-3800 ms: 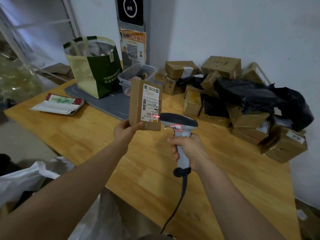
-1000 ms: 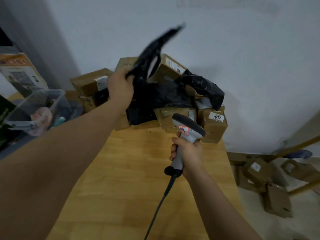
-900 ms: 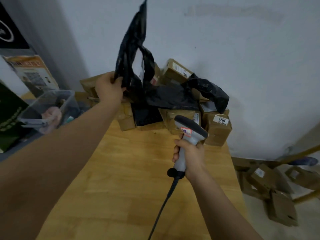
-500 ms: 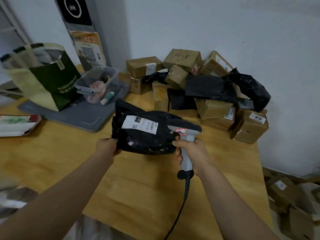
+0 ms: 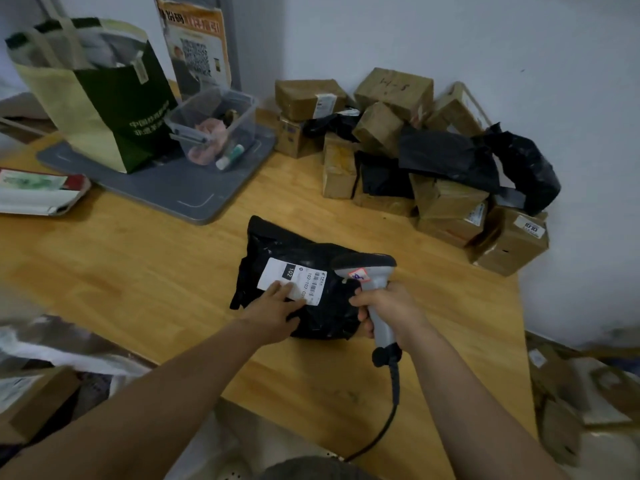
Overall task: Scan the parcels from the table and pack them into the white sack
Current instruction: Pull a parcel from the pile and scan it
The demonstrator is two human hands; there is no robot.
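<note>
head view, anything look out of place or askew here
Yes: brown cardboard boxes lie scattered on the floor beside the wooden table, and the left hand covers part of the white label on the black plastic parcel.

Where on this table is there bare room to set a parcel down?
Bare table lies left of the black parcel, in front of the grey mat, and right of the scanner toward the edge. The back right corner is crowded with the parcel pile.
</note>
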